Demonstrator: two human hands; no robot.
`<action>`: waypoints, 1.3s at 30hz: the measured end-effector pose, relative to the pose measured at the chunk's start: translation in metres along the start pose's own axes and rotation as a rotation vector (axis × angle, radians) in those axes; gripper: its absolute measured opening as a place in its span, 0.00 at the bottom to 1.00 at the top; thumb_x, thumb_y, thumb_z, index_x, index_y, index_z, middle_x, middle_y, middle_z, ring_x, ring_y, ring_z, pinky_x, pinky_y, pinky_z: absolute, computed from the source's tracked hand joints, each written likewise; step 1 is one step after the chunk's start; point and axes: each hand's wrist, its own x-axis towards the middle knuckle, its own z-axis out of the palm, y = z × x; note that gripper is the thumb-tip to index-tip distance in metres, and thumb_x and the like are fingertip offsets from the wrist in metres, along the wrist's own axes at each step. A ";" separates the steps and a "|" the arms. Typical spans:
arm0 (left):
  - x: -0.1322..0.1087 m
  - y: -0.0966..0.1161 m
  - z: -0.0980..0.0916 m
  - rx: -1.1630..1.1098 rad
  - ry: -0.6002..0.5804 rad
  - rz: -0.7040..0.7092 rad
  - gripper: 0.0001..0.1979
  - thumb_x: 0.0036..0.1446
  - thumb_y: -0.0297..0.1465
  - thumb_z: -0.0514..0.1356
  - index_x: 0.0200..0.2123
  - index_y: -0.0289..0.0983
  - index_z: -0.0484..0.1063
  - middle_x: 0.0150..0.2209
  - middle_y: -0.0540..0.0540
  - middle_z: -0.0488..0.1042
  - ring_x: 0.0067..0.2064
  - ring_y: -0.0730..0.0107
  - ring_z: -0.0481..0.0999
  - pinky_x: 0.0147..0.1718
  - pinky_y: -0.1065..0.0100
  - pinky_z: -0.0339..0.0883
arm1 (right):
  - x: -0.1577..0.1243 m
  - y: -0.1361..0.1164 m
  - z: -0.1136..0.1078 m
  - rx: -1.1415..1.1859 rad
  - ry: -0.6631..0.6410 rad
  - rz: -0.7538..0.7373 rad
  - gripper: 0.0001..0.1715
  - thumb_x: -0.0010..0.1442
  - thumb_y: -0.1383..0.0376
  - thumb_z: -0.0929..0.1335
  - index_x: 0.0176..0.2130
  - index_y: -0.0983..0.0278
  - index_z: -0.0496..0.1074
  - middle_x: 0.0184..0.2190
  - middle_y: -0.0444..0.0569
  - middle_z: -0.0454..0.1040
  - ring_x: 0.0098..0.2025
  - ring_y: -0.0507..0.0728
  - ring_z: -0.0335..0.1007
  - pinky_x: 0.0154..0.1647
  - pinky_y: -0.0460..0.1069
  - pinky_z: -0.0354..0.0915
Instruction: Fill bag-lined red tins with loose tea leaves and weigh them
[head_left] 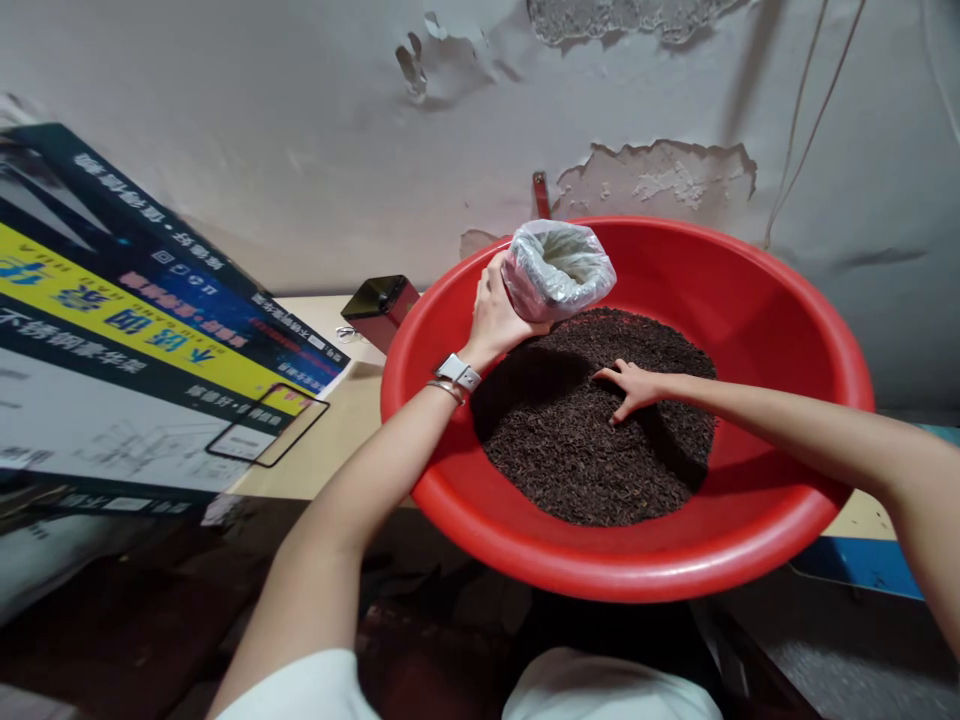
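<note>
A large red plastic basin (787, 300) sits in front of me, holding a heap of dark loose tea leaves (592, 440). My left hand (495, 315), with a watch and a bracelet on the wrist, is closed around the side of a small clear plastic bag (559, 268) and holds it upright with its mouth open over the leaves. My right hand (634, 387) lies palm down on the heap, fingers spread and pressed into the leaves.
A big printed cardboard box (135, 330) leans at the left on a beige table (330, 440). A small dark red box (382, 305) stands behind the basin's left rim. The wall (300, 130) behind has peeling paint.
</note>
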 end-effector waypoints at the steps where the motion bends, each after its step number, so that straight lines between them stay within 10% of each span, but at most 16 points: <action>1: -0.001 0.001 0.001 -0.002 -0.013 0.003 0.59 0.25 0.35 0.76 0.61 0.41 0.51 0.62 0.36 0.60 0.63 0.40 0.60 0.62 0.44 0.56 | 0.001 0.000 -0.001 -0.009 0.030 -0.027 0.56 0.47 0.50 0.76 0.66 0.61 0.53 0.61 0.64 0.56 0.62 0.72 0.57 0.60 0.61 0.58; 5: -0.002 -0.002 0.005 -0.029 -0.036 -0.028 0.58 0.25 0.35 0.76 0.61 0.41 0.51 0.63 0.35 0.59 0.63 0.40 0.61 0.61 0.44 0.56 | 0.004 -0.003 -0.010 -0.065 0.114 -0.058 0.35 0.55 0.60 0.72 0.60 0.63 0.64 0.55 0.61 0.66 0.55 0.68 0.67 0.55 0.57 0.63; 12: 0.002 -0.013 0.004 -0.119 -0.024 -0.099 0.56 0.28 0.36 0.76 0.60 0.44 0.51 0.61 0.37 0.62 0.62 0.40 0.63 0.59 0.40 0.58 | 0.003 0.009 -0.040 -0.032 0.181 0.001 0.28 0.56 0.63 0.71 0.55 0.63 0.69 0.49 0.56 0.75 0.52 0.66 0.71 0.51 0.54 0.64; 22: -0.004 0.026 -0.003 -0.181 -0.270 -0.048 0.51 0.29 0.35 0.75 0.58 0.39 0.56 0.56 0.38 0.68 0.57 0.44 0.69 0.57 0.45 0.62 | -0.050 0.046 -0.135 0.323 0.981 -0.012 0.18 0.53 0.61 0.69 0.44 0.64 0.72 0.39 0.50 0.76 0.42 0.60 0.72 0.46 0.57 0.68; 32: -0.021 0.050 0.010 -0.364 -0.478 -0.029 0.52 0.30 0.39 0.74 0.59 0.40 0.53 0.57 0.37 0.67 0.57 0.45 0.69 0.56 0.46 0.63 | -0.078 -0.032 -0.129 0.402 0.646 -0.342 0.27 0.47 0.58 0.74 0.47 0.59 0.73 0.42 0.47 0.77 0.43 0.59 0.73 0.51 0.57 0.67; 39: -0.013 0.030 0.011 -0.320 -0.331 -0.072 0.52 0.29 0.37 0.75 0.58 0.42 0.54 0.56 0.38 0.68 0.57 0.44 0.68 0.57 0.43 0.61 | -0.058 0.004 -0.139 0.983 1.038 -0.185 0.12 0.61 0.57 0.64 0.34 0.64 0.69 0.36 0.49 0.75 0.37 0.53 0.73 0.40 0.52 0.70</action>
